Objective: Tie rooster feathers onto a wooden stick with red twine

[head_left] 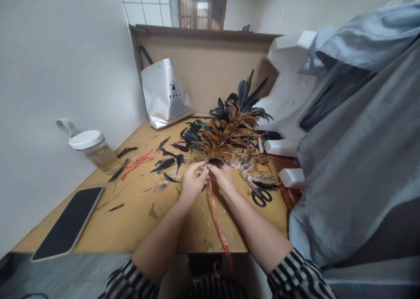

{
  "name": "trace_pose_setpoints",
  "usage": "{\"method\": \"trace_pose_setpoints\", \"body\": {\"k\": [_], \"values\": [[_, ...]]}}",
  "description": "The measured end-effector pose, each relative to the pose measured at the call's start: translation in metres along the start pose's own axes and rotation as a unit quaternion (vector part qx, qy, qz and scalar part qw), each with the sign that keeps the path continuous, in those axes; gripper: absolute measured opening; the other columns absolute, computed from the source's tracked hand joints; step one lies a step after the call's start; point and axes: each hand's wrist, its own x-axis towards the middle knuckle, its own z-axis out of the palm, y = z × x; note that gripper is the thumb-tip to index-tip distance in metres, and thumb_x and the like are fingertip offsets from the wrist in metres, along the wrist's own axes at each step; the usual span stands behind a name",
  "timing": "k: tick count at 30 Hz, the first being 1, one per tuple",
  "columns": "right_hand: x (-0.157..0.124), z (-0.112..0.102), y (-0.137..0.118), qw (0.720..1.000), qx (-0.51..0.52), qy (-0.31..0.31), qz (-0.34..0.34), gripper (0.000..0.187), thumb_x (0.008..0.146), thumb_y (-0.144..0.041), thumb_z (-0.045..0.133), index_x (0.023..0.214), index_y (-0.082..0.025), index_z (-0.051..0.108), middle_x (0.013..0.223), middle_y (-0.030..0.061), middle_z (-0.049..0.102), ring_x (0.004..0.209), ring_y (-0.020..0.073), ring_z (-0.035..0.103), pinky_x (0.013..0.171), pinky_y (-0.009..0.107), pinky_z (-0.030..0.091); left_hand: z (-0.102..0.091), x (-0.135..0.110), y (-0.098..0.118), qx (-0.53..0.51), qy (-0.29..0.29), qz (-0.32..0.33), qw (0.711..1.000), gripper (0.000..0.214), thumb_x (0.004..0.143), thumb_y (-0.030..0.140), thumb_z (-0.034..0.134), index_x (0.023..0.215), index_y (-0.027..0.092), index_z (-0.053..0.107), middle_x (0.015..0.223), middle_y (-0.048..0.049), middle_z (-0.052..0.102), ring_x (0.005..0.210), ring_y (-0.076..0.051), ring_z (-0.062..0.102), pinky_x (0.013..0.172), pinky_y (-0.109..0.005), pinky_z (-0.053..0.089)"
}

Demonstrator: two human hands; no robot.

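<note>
My left hand point(194, 181) and my right hand point(224, 179) meet at the middle of the table, thumbs and fingertips pinched together. Between them is the upper end of a red ribbon point(215, 211), where it joins the near end of a long feather trim point(226, 130). The ribbon's loose end runs down over the table edge and curls toward my lap. Brown and glossy black feathers make up the trim, which stretches away from me. Just what each fingertip presses is hidden. Black-handled scissors point(260, 196) lie to the right of my right hand.
Loose black feathers point(166, 164) and red ribbon scraps point(136, 164) lie left of my hands. Farther left are a lidded jar point(96, 152) and a phone point(68, 222). A silver bag point(164, 93) stands behind. White foam point(285, 148) and grey cloth point(361, 159) border the right side.
</note>
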Motion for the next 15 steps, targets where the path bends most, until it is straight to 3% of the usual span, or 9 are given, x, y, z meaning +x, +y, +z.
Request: {"method": "trace_pose_setpoints", "body": {"k": [4, 7, 15], "values": [[-0.001, -0.004, -0.008, 0.999, -0.003, -0.045, 0.023, 0.017, 0.061, -0.029, 0.067, 0.062, -0.016, 0.057, 0.052, -0.0019, 0.055, 0.045, 0.0095, 0.045, 0.046, 0.022, 0.035, 0.0, -0.003, 0.013, -0.092, -0.07, -0.061, 0.991, 0.044, 0.068, 0.034, 0.066, 0.104, 0.01, 0.056, 0.058, 0.0027, 0.052, 0.043, -0.007, 0.045, 0.039, -0.018, 0.034], [-0.002, -0.006, -0.012, 0.996, 0.0, -0.08, 0.032, 0.023, 0.062, -0.034, 0.068, 0.06, -0.016, 0.055, 0.047, -0.0033, 0.05, 0.041, 0.0083, 0.041, 0.042, 0.022, 0.03, 0.0, -0.005, 0.018, -0.135, -0.12, -0.079, 0.98, 0.034, 0.072, 0.04, 0.062, 0.09, 0.012, 0.059, 0.059, 0.003, 0.048, 0.042, -0.003, 0.037, 0.035, -0.015, 0.021], [0.0, -0.01, -0.016, 0.989, -0.025, -0.123, 0.073, 0.032, 0.061, -0.04, 0.07, 0.051, -0.016, 0.051, 0.045, -0.0036, 0.048, 0.039, 0.0056, 0.034, 0.041, 0.021, 0.025, -0.003, 0.0, 0.014, -0.12, -0.1, -0.087, 0.984, 0.034, 0.068, 0.043, 0.066, 0.082, 0.013, 0.057, 0.061, 0.0027, 0.05, 0.04, -0.001, 0.029, 0.035, -0.015, 0.016]]}}
